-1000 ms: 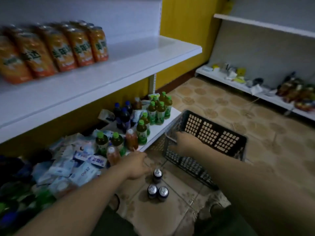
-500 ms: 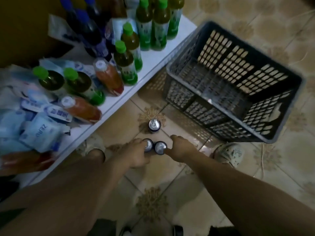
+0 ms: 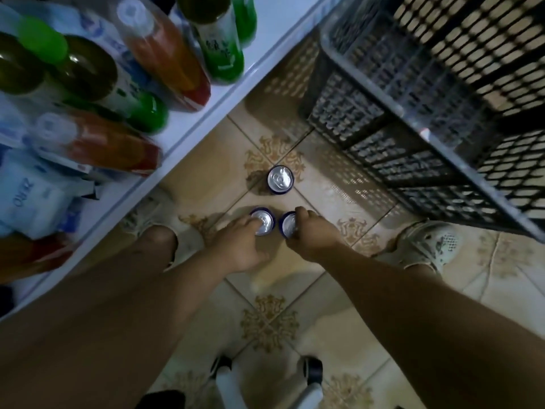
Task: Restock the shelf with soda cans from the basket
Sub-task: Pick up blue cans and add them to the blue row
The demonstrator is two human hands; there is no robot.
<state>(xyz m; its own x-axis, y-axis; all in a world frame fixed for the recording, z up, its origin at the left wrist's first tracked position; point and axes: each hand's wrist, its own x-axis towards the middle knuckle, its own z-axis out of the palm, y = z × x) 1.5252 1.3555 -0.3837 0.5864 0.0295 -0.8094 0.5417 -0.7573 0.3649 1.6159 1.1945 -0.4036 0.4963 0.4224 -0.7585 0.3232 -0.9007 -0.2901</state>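
- The left hand (image 3: 239, 246) reaches toward twelve o'clock. Its fingers are curled over the silver lid of a blue-sided aluminium soda can, the left can (image 3: 264, 224), which stands upright on the beige patterned floor tiles (image 3: 265, 323).
- At its three o'clock, the right hand (image 3: 312, 236) wraps thumb and fingers round the side of a matching right can (image 3: 287, 225). The two cans stand just beside each other.
- Farther out at twelve o'clock, a third can (image 3: 280, 179) of the same kind stands alone and untouched.
- At ten o'clock runs the white lower shelf (image 3: 206, 113), its front crowded with green-capped tea bottles (image 3: 221, 39) and leaning orange drink bottles (image 3: 168, 57).
- At two o'clock sits the dark grey plastic lattice basket (image 3: 368, 137). The part of its inside that shows holds no can.
- Likely risks:
  - The left grip sits on top of the lid, so the smooth rim could slip out as the can rises.
  - The paired cans may knock together.
  - A knuckle swinging forward could topple the third can.
  - An arm rising toward ten o'clock could clip the leaning bottles at the shelf edge.
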